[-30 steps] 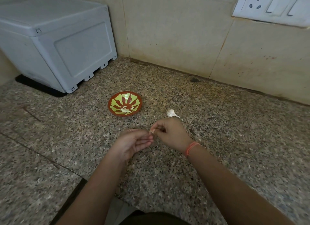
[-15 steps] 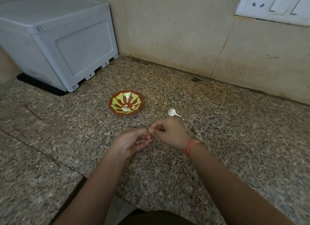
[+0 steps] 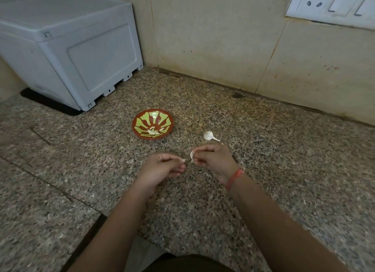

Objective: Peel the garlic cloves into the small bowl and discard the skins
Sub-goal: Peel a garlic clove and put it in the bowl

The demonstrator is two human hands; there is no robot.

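A small red bowl with a green pattern sits on the granite counter and holds a couple of pale garlic pieces. A white garlic head with a stalk lies to its right. Just in front of both, my left hand pinches a small pale bit at its fingertips. My right hand, with an orange wrist band, pinches a white piece of garlic. I cannot tell which piece is clove and which is skin. A small gap separates the two hands.
A grey plastic box on a black mat stands at the back left. The tiled wall runs along the back, with a switch plate at top right. The counter's front edge lies below my forearms.
My hands were joined at the fingertips; now they have drawn slightly apart, each holding a piece of the garlic.
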